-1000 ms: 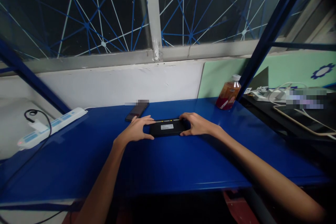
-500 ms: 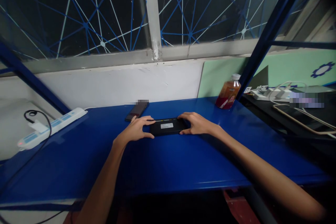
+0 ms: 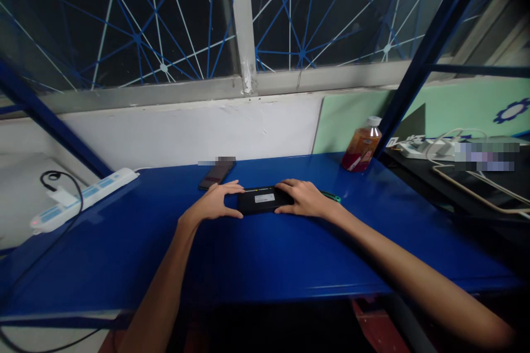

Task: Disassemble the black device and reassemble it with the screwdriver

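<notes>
A flat black device (image 3: pixel 247 203) with a white label lies on the blue table, with small yellow marks along its far edge. At its left end, my left hand (image 3: pixel 209 202) has its thumb on the near edge and its fingers on the far edge. My right hand (image 3: pixel 304 198) grips the right end in the same way, covering that end. Behind the right wrist, part of a thin green thing (image 3: pixel 336 198) shows; its kind is hidden. A dark phone (image 3: pixel 216 174) rests on the table just beyond my left hand.
A drink bottle (image 3: pixel 361 146) stands at the table's back right. On the left, a white power strip (image 3: pixel 97 193) has a plugged-in black cable. Another power strip (image 3: pixel 441 149) and white cables lie on the black table at right. Blue metal posts (image 3: pixel 434 27) flank the windows.
My right hand has slid a little left, farther over the device's right end. The green thing behind the right wrist now shows. My left hand has hardly moved.
</notes>
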Available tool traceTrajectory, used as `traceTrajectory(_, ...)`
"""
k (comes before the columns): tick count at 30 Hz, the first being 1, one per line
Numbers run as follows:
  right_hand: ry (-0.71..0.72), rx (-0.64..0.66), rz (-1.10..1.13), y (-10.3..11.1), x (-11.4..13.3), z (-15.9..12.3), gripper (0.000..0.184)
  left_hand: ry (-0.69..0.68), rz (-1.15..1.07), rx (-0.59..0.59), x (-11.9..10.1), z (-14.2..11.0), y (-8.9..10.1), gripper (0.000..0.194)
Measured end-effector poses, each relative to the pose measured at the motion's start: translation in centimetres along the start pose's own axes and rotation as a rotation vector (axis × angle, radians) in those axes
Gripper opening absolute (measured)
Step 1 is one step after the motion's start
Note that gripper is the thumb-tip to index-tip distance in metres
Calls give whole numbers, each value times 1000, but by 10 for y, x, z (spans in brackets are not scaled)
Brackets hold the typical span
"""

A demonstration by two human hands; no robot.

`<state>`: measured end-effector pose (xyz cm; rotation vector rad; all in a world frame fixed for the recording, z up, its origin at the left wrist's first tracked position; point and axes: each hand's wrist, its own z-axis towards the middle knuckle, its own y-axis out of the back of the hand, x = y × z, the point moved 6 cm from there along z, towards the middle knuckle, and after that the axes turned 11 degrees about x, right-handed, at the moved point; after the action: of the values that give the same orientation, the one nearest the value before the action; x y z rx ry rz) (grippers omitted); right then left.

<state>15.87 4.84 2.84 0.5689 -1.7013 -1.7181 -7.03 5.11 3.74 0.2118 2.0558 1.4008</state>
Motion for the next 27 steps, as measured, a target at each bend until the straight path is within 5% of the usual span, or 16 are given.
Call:
traceTrajectory(6,-16,3,8,2,2,-1,68,-37,-74,-38,5,2,-1,68)
traceTrajectory(11,17,-14,-13,-1,16,4,84,-52,-22,-57,4,3,-1,69)
traceTrajectory(27,128,-31,83,-3,24,7,67,-11,76,-80,-7,4,-3,76)
